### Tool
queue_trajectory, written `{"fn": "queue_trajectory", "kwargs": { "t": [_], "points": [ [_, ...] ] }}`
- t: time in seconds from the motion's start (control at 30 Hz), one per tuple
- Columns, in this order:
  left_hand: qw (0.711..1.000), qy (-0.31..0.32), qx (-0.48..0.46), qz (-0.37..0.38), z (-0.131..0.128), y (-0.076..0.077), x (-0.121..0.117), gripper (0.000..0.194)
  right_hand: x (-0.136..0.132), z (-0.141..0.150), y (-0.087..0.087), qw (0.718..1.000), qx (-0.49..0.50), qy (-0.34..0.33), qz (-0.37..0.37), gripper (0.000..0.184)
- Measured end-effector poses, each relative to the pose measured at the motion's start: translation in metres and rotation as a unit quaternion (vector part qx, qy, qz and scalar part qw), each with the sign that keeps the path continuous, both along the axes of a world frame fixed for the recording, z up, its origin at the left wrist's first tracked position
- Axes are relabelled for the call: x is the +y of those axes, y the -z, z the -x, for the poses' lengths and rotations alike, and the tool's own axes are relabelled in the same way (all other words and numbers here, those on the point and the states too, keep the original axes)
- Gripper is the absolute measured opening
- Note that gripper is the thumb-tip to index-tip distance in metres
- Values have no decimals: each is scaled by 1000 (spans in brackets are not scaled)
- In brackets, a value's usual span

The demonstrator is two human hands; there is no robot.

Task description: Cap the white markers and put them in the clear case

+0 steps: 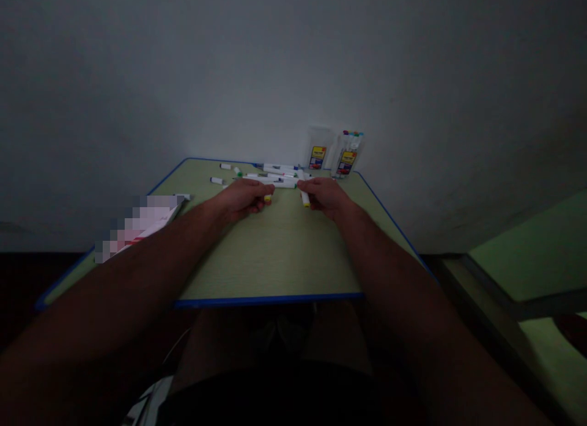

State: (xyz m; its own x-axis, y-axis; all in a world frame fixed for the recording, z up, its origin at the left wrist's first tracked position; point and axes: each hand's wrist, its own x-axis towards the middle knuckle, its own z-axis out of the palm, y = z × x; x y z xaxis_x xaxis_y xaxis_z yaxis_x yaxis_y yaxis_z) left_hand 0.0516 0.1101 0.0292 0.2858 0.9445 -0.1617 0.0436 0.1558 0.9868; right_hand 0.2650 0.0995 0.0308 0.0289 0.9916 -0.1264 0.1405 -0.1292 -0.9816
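Observation:
My left hand (246,197) is closed in a pinch on a marker cap (268,198), white with a yellow end. Across a small gap, my right hand (324,195) grips a white marker (305,197) with a yellow end pointing toward me. Just beyond both hands lies a loose group of white markers (279,168), some with their tips bare. To the left of them are several loose caps, among them a white one with a dark end (217,180) and one with a green end (238,172). My fingers partly cover both held pieces.
Two clear plastic cases stand at the back right by the wall: one (317,150) looks empty, the other (347,156) holds markers with coloured ends. A blurred-out paper or booklet (147,221) lies at the left of the table (270,255), which has a blue edge.

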Motion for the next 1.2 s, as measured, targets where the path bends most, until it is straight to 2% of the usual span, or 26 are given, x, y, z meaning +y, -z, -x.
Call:
{"fn": "queue_trajectory", "kwargs": {
  "t": [0.2,0.43,0.53,0.77,1.03,1.2],
  "points": [
    [1000,-1,-5,-4,3,2,3,17,4,-2,4,999,-34,3,-21,19],
    [999,-21,-3,-25,7,6,9,21,3,-7,-1,997,-68,20,-33,11],
    [999,-29,-10,-30,8,6,10,15,6,-12,-2,996,-80,12,-42,10],
    [999,-29,-15,-31,10,5,11,16,9,-27,-4,996,-72,-14,-50,16],
    [999,-33,-10,-27,10,6,12,15,4,-30,-10,997,-75,4,-37,9],
    [999,-39,2,-23,9,4,12,17,3,-30,-12,996,-77,7,-37,13]
  ]
}}
